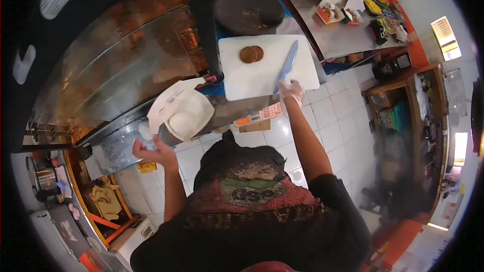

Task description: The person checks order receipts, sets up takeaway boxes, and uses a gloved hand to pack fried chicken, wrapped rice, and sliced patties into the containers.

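My right hand (291, 92), in a thin clear glove, is at the near right edge of the white cutting board (237, 81). Its fingers touch or lie beside the lower part of a blue knife (288, 64); whether they grip it is unclear. Farther left on the board are two overlapping round brown patties (251, 54). My left hand (157, 153) is held out with thumb and fingers apart, nothing visible in it. Close beyond its fingers lies a pale round item (146, 130). To its right, a white container (204, 112) stands with its printed flap (169, 105) raised.
A glass display case (151, 50) fills the left. Behind the board stands a dark round slab (249, 11). An orange-and-white handheld device (258, 115) is at the counter's front edge. Food boxes (330, 9) sit on the right counter; a wooden shelf (406, 116) stands farther right.
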Motion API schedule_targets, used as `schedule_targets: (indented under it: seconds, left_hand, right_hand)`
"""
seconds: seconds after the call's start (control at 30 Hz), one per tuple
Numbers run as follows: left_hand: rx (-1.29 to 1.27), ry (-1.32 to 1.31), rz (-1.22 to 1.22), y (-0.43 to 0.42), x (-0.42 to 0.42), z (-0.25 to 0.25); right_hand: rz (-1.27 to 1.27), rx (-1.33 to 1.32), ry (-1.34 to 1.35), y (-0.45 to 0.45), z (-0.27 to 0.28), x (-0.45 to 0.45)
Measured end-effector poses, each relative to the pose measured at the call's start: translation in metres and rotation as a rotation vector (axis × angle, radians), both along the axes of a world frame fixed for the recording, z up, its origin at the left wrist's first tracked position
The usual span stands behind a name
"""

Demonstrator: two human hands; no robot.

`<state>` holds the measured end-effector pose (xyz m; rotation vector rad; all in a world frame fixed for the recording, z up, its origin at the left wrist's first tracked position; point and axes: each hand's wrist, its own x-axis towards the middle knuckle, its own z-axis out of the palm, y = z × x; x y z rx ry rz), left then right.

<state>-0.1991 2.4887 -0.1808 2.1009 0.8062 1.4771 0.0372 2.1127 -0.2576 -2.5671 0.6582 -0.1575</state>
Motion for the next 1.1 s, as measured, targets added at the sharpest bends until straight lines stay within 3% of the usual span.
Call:
schedule_targets:
  seconds: [0.03,0.07,0.13,0.23,0.27,0.33,0.47,0.63,0.7,0.9,1.0,1.1]
  left_hand:
    - [-0.007,0.012,0.002,-0.018,0.011,-0.002]
    - [0.040,0.012,-0.214,-0.031,0.024,-0.007]
    - [0.065,0.015,-0.614,-0.062,0.060,-0.009]
    - [-0.047,0.170,-1.036,-0.121,0.124,-0.009]
    - [-0.127,0.298,-1.053,-0.142,0.145,-0.009]
    - [-0.214,0.411,-1.049,-0.169,0.192,-0.025]
    - [-0.188,0.590,-0.763,-0.204,0.286,-0.086]
    - [-0.257,0.839,-0.613,-0.214,0.352,-0.088]
    - [-0.162,0.987,-0.630,-0.216,0.356,-0.077]
    - [-0.039,1.017,-0.664,-0.233,0.370,-0.036]
    - [-0.153,1.002,-0.775,-0.236,0.377,-0.045]
    - [-0.070,0.900,-0.651,-0.238,0.370,-0.057]
  right_hand:
    - [-0.055,-0.008,-0.046,0.005,-0.002,0.011]
    - [-0.054,-0.008,-0.043,0.006,0.002,0.020]
    - [0.038,0.186,0.335,0.007,0.013,0.041]
    - [0.036,0.167,0.272,-0.005,-0.011,0.063]
    - [0.145,0.182,0.316,-0.027,-0.053,0.076]
    - [0.156,0.177,0.318,-0.044,-0.052,0.088]
    - [0.322,0.150,0.344,-0.068,-0.042,0.096]
    - [0.527,0.298,0.421,-0.094,0.001,0.098]
    - [0.594,0.325,0.477,-0.106,-0.001,0.103]
    - [0.651,0.388,0.445,-0.133,-0.006,0.118]
    - [0.676,0.378,0.458,-0.137,-0.005,0.122]
    - [0.696,0.412,0.497,-0.135,0.000,0.130]
